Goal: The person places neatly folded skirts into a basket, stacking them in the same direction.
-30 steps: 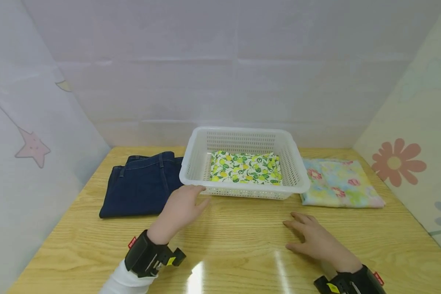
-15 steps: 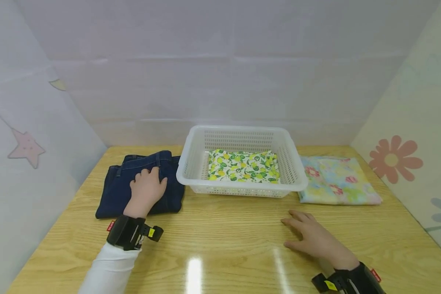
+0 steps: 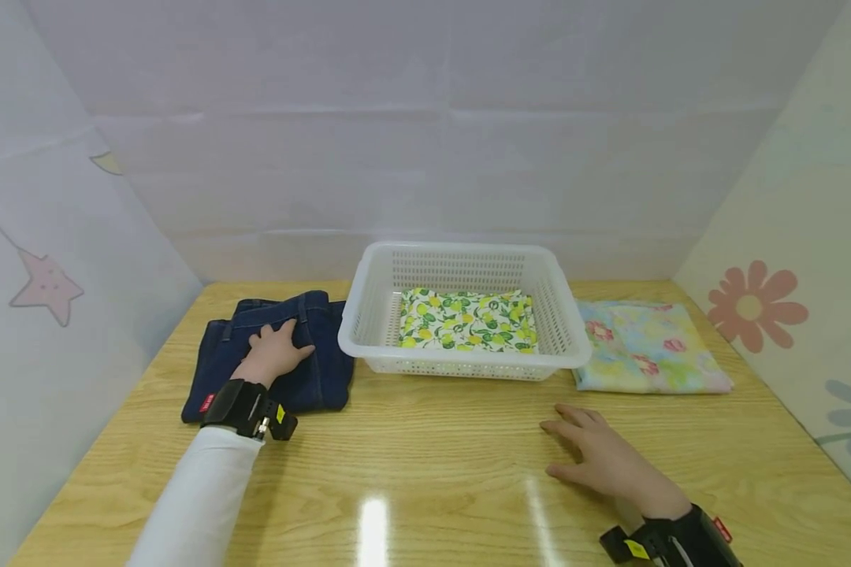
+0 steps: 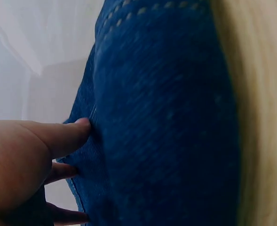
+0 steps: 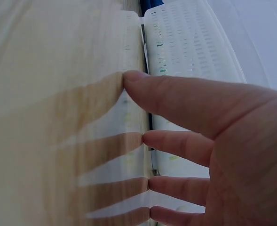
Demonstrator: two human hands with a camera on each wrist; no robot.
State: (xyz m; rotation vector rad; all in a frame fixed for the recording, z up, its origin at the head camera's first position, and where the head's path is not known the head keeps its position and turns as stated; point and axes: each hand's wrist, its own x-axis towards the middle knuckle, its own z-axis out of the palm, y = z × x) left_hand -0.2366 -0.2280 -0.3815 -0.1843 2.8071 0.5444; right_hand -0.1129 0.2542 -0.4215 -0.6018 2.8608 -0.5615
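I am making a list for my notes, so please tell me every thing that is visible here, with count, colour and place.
table: one, light wood, under everything.
basket: one, white plastic, centre back of table.
lemon-print cloth: one, white with yellow and green, folded inside the basket.
jeans: one, dark blue, folded, left of the basket.
floral cloth: one, pastel with pink flowers, folded, right of the basket.
left hand: one, resting on the jeans.
right hand: one, flat on the table, fingers spread.
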